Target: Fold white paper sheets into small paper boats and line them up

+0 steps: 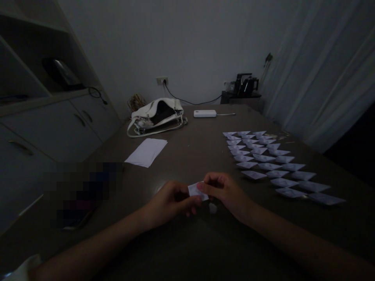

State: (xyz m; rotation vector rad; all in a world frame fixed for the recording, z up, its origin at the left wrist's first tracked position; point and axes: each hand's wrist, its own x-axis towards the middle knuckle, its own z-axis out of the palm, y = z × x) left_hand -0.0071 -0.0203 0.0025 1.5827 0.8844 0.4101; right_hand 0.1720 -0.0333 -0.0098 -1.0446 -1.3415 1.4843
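Note:
Between my two hands is a small folded piece of white paper [195,189], held just above the table near its front. My left hand [171,201] pinches its left and lower edge between thumb and fingers. From the right, my right hand [224,191] grips it, with the thumb lying across the upper face. Fingers hide part of the folds. To the right stand several rows of folded paper boats [263,158]. A stack of white paper sheets [146,152] lies beyond my left hand.
A white handbag [158,115] rests at the back left of the brown table [193,152]. Beside it lies a white power bank [205,113] with a short cable. A blurred-out object [84,199] sits at the left edge. A black kettle [248,86] stands behind the table.

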